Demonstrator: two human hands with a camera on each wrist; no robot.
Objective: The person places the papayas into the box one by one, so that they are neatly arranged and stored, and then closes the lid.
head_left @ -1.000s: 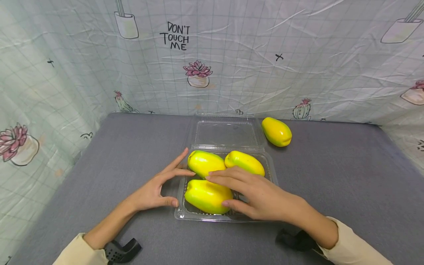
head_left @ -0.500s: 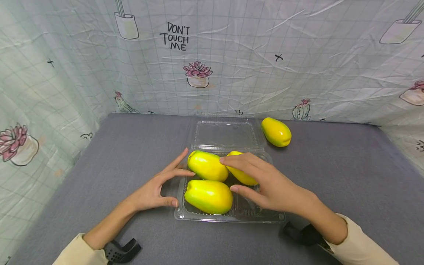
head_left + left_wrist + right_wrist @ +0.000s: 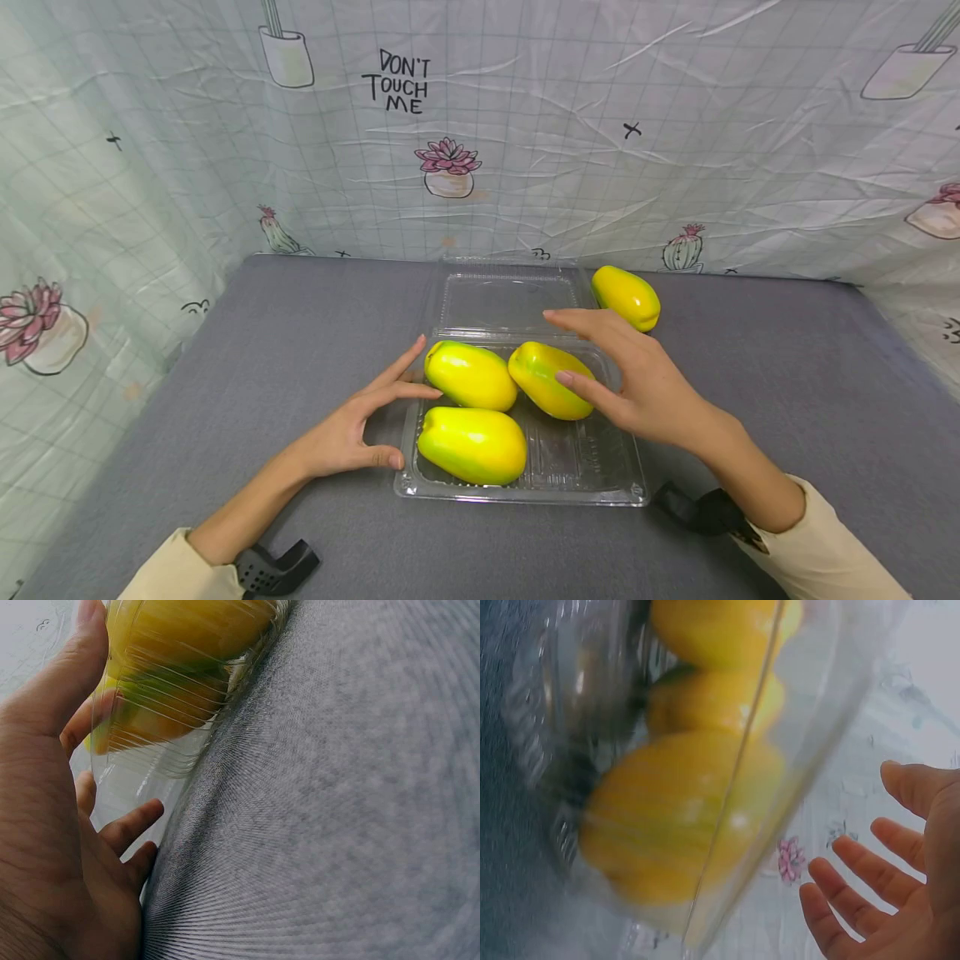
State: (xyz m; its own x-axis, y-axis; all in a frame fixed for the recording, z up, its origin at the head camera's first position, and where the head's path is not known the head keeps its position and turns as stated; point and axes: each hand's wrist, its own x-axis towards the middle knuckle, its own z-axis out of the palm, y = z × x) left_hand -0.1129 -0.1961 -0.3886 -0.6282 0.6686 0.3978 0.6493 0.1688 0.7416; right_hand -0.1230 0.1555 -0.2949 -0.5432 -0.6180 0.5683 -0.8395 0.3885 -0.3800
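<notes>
A clear plastic clamshell box (image 3: 555, 496) lies with its lid folded back. Three yellow-green papayas sit in its base: a front papaya (image 3: 472, 446), a back-left papaya (image 3: 470, 375) and a right papaya (image 3: 551, 381). My left hand (image 3: 348, 429) rests at the box's left side, thumb and fingers spread along the rim. Over the box's right side is my right hand (image 3: 648, 387), fingers extended and apart, its thumb overlapping the right papaya in the head view. In the right wrist view that hand (image 3: 889, 877) holds nothing.
Another papaya (image 3: 627, 297) lies on the grey table cloth (image 3: 337, 308), beyond the right hand and beside the raised lid (image 3: 513, 300). A printed white curtain (image 3: 525, 100) hangs behind the table and along its left side.
The right hand has let go and moved right and away toward the loose papaya. The right papaya has turned and settled slightly nearer the front. The left hand stays still.
</notes>
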